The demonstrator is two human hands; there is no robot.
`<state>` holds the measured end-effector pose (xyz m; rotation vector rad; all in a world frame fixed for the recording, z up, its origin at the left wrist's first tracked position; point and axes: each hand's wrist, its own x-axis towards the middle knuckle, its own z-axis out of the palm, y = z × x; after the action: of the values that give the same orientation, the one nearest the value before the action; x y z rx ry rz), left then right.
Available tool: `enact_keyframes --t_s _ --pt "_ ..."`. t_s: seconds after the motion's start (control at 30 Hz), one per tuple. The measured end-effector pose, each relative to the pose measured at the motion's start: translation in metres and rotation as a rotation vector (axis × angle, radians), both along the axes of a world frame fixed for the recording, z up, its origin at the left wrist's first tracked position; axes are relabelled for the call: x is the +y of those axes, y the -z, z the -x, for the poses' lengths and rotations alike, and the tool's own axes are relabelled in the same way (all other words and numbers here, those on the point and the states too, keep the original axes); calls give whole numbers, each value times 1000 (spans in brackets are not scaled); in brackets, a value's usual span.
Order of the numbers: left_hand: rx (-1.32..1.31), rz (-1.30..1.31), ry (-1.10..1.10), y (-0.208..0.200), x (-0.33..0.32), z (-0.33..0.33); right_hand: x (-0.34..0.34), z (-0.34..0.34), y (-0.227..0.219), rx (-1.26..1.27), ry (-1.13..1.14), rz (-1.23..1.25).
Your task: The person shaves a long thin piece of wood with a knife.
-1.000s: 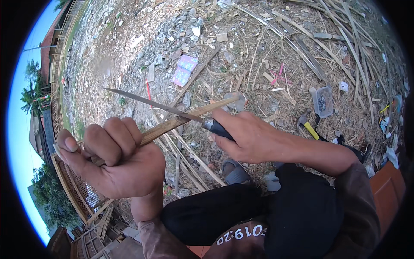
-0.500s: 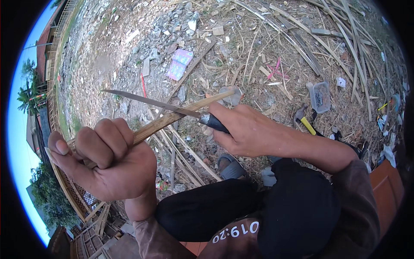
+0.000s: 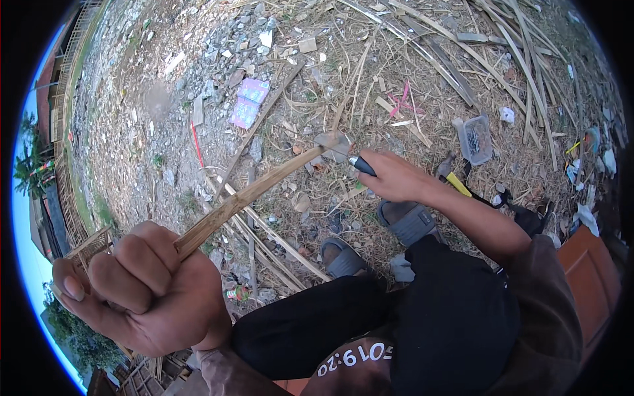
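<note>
My left hand (image 3: 148,284), at the lower left, is closed round a split bamboo strip (image 3: 247,195) that slants up and away to the right. In my right hand (image 3: 399,177) is a knife (image 3: 362,166), gripped by its dark handle with a metal collar. Its blade looks foreshortened and lies at the far end of the strip; whether it touches the bamboo I cannot tell. Both hands are raised above the littered ground, in front of my bent knees.
A hammer (image 3: 457,183) with a yellow handle lies right of my right hand, beside a clear plastic box (image 3: 477,140) of small metal pieces. Long bamboo strips (image 3: 522,72) spread at the far right. A purple packet (image 3: 249,103) and pink ribbon (image 3: 404,102) lie beyond. Grey sandals (image 3: 411,223) are below.
My right hand has moved right with the knife, from mid-strip toward its far end. My left hand has shifted slightly down and left, still holding the strip.
</note>
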<state>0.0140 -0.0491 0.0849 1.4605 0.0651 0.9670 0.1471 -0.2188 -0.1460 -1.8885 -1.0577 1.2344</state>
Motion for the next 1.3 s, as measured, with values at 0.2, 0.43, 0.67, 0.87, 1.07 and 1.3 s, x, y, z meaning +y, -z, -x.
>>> enact_keyframes --t_s 0.2,0.43,0.67,0.87,1.07,1.3 --pt "-9 30 36 -3 11 5 -33 -1 61 -113 1 171" --pt "-34 33 88 2 38 10 -33 12 60 -68 53 159" --pt "-120 141 52 5 68 8 -22 9 35 90 166 5" --pt "-138 294 100 11 98 17 33 20 6 43 454 -343" --pt "-217 645 295 12 133 34 40 -1 -22 129 168 -189" --pt "-344 908 288 41 184 44 21 34 -20 594 62 -307"
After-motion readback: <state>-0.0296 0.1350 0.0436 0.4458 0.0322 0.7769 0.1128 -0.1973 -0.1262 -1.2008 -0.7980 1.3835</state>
